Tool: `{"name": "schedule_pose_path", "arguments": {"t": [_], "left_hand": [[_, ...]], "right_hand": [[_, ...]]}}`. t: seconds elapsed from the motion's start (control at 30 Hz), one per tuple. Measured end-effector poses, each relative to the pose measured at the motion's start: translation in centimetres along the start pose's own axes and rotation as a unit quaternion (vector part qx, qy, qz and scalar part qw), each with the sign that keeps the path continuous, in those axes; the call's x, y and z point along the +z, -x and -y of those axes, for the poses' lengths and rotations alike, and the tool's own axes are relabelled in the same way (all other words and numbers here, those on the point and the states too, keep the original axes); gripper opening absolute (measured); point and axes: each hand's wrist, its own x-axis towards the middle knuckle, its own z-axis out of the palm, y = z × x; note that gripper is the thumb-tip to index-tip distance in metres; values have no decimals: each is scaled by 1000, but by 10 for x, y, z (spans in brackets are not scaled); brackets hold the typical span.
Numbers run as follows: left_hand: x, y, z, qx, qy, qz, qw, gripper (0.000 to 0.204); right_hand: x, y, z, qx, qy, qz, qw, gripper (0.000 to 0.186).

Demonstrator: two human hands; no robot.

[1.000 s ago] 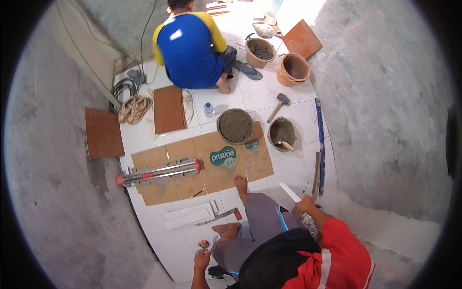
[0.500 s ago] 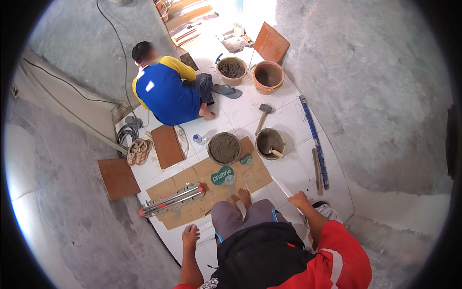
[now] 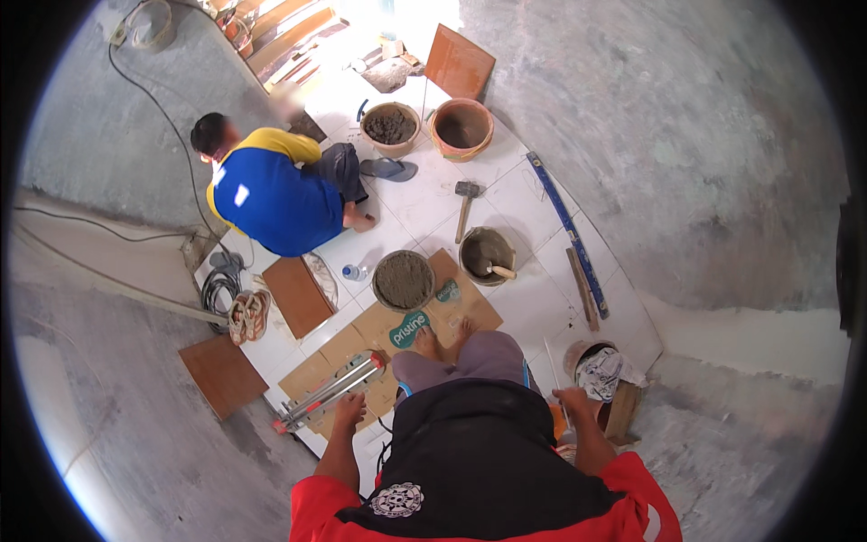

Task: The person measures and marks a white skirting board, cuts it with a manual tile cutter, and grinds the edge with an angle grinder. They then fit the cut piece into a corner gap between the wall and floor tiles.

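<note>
My right hand (image 3: 572,403) is closed round a thin pale rod (image 3: 550,358), which points forward along my right side. My left hand (image 3: 349,411) hangs at my other side with its fingers loosely curled and nothing visible in them. Just ahead of it, a manual tile cutter (image 3: 332,390) with two metal rails lies over a flattened cardboard sheet (image 3: 372,327). My feet rest on that cardboard, in front of a round tub of grey mortar (image 3: 404,280). To the tub's right stands a bucket (image 3: 488,256) with a wooden-handled tool in it.
A co-worker (image 3: 280,194) in blue and yellow sits ahead left. Brown tiles (image 3: 298,296) lie near a bottle (image 3: 354,272) and sandals (image 3: 249,316). Farther off are a hammer (image 3: 465,208), mortar basin (image 3: 390,126) and orange bucket (image 3: 461,128). A blue level (image 3: 569,233) lies right.
My body and view have shifted, and my feet now stand nearer the mortar tub. The rod in my right hand has swung closer to my side. The co-worker stays seated.
</note>
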Motion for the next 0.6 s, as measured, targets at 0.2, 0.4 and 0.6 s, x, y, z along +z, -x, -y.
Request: {"name": "schedule_pose_path", "arguments": {"t": [0.2, 0.4, 0.6], "left_hand": [[8, -35, -114, 70, 8, -28, 997, 33], [55, -3, -256, 143, 17, -3, 989, 33], [4, 311, -514, 671, -48, 224, 705, 15]], "right_hand": [[27, -16, -50, 69, -58, 8, 996, 28], [1, -77, 38, -48, -7, 48, 998, 27], [-65, -131, 157, -41, -36, -2, 999, 30]]}}
